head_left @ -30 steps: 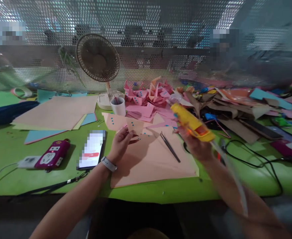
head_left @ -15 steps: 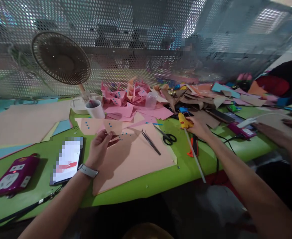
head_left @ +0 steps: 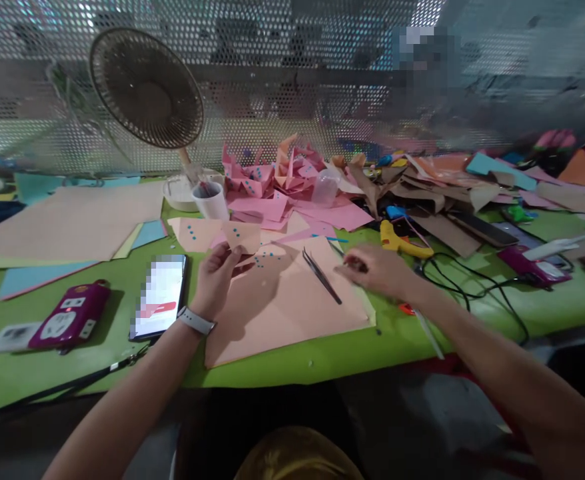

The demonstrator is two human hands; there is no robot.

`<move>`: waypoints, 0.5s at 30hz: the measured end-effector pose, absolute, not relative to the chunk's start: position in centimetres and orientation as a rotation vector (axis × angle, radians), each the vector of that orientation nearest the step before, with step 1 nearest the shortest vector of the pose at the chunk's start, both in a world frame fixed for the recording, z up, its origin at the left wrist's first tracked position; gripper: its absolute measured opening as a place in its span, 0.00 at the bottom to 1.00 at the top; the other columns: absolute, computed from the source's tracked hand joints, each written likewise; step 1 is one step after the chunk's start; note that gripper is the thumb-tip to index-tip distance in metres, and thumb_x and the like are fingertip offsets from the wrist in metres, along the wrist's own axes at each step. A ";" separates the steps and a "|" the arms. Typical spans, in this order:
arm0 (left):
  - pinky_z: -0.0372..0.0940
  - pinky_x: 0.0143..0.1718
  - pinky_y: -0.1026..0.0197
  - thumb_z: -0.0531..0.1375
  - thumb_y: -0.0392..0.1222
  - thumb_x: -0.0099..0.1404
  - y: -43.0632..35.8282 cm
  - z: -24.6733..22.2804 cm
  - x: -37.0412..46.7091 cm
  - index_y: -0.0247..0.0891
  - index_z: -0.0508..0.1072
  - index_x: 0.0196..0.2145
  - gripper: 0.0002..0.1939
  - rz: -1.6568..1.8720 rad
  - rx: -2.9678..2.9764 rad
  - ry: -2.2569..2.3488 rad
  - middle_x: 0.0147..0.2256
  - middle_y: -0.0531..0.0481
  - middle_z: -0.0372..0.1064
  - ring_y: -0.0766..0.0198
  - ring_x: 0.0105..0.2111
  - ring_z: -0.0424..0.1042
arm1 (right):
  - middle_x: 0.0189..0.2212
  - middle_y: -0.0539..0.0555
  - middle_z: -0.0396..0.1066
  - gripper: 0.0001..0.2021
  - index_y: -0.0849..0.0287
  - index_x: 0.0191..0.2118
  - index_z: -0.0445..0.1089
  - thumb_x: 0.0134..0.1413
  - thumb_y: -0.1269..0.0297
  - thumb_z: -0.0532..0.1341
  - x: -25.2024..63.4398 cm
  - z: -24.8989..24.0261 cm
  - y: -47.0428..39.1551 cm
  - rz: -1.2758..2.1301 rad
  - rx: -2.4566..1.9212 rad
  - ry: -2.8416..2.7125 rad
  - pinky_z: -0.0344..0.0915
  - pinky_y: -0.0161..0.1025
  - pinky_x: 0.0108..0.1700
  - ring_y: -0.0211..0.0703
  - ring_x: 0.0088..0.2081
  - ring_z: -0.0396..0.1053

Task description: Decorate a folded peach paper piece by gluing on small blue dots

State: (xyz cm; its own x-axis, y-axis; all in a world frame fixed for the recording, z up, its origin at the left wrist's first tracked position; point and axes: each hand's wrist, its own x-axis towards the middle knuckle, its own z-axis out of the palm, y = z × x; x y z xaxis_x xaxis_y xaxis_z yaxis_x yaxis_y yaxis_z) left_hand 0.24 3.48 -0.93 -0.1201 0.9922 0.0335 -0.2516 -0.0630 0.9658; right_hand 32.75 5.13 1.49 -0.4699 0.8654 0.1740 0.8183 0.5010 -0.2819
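Note:
My left hand (head_left: 218,275) pinches a small piece of peach paper (head_left: 242,235) with blue dots, above a larger peach sheet (head_left: 292,320). Blurred by motion, my right hand (head_left: 382,272) hovers at the sheet's right edge with its fingers curled; whether they hold anything is unclear. Just left of it lie dark tweezers (head_left: 322,277). The hand covers most of the scissors. Beyond it a yellow glue gun (head_left: 403,241) rests on the table, and a pale stick (head_left: 430,333) shows below my right forearm. Another dotted paper piece (head_left: 187,233) is behind my left hand.
A phone (head_left: 160,293) and a purple power strip (head_left: 72,317) lie at left. The fan (head_left: 147,93) and a white cup (head_left: 210,201) stand behind. Folded pink paper (head_left: 252,177) and brown scraps (head_left: 422,193) pile at the back. Black cables (head_left: 472,287) loop at right.
My right hand has let go of the yellow glue gun and moved left toward the tweezers and scissors. My left hand still holds the dotted paper. The view has shifted slightly.

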 end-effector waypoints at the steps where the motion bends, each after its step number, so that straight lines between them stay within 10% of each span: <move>1: 0.72 0.41 0.58 0.67 0.48 0.55 3.5 -1.0 0.2 0.37 0.74 0.37 0.15 1.441 0.991 1.076 0.36 0.47 0.75 0.60 0.40 0.75 | 0.30 0.55 0.71 0.16 0.57 0.31 0.69 0.54 0.48 0.61 30.9 1.1 4.7 0.200 -1.392 -2.524 0.59 0.38 0.32 0.45 0.33 0.67; 8: 0.72 0.41 0.57 0.67 0.49 0.55 3.5 -0.9 -0.3 0.38 0.73 0.39 0.17 1.494 0.964 1.046 0.37 0.48 0.74 0.60 0.40 0.75 | 0.25 0.52 0.71 0.08 0.57 0.29 0.65 0.55 0.60 0.61 27.9 0.2 4.6 0.462 -1.622 -2.387 0.56 0.34 0.24 0.40 0.25 0.67; 15: 0.72 0.41 0.58 0.66 0.48 0.56 3.3 -0.5 -0.4 0.39 0.73 0.39 0.15 1.529 0.963 1.012 0.39 0.48 0.75 0.58 0.43 0.75 | 0.22 0.47 0.72 0.16 0.55 0.47 0.67 0.51 0.59 0.62 28.2 4.2 5.3 1.336 -1.322 -1.648 0.67 0.36 0.24 0.36 0.18 0.67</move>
State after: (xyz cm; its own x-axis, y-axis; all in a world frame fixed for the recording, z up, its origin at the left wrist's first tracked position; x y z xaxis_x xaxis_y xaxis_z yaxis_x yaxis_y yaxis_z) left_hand -0.44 3.33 -0.52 -0.1598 0.9840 0.0792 -0.3113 -0.1264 0.9419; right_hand 28.21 5.28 4.23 -0.2969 0.9481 -0.1140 0.3076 -0.0180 -0.9513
